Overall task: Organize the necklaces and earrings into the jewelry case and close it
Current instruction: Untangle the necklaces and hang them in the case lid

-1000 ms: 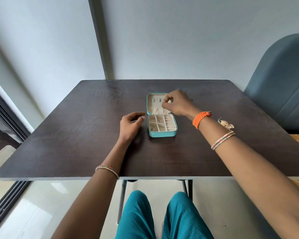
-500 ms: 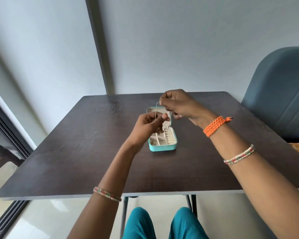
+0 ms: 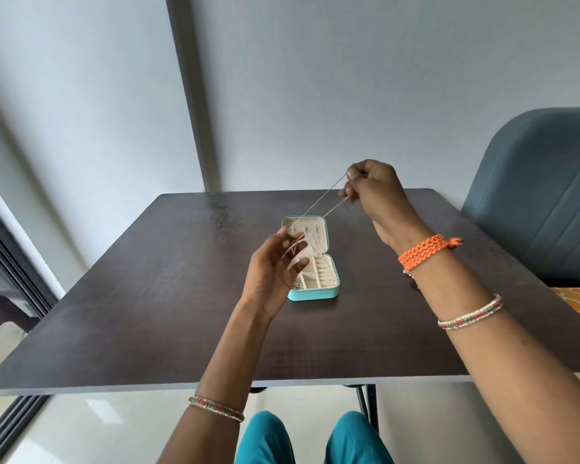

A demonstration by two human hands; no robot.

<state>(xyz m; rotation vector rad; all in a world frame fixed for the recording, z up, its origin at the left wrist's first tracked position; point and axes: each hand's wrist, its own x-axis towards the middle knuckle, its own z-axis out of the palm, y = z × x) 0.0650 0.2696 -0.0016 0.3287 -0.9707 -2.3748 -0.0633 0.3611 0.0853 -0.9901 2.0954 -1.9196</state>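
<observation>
- Fingertips of our right hand (image 3: pixel 377 192), right of centre in the frame, pinch the two strands of a thin silver necklace (image 3: pixel 318 214); the other fingers curl in toward the palm.
- We see the chain run as a doubled line from that pinch down and to the left, taut, to our left hand (image 3: pixel 275 269) near the middle of the frame.
- Our left hand is palm up with its fingers loosely spread and half bent; the lower end of the necklace, with what looks like a small pendant, lies across the fingertips (image 3: pixel 293 244). We cannot tell whether the thumb pins it or it merely rests there.
- Both hands are raised above the dark table (image 3: pixel 148 296), not touching it.
- We see the turquoise jewelry case (image 3: pixel 315 293) lying open at the centre of the table, below the stretched chain and partly behind our left hand, cream lining and small compartments showing.
- Some small silver pieces sit in the case's lower left compartment, too small to name.
</observation>
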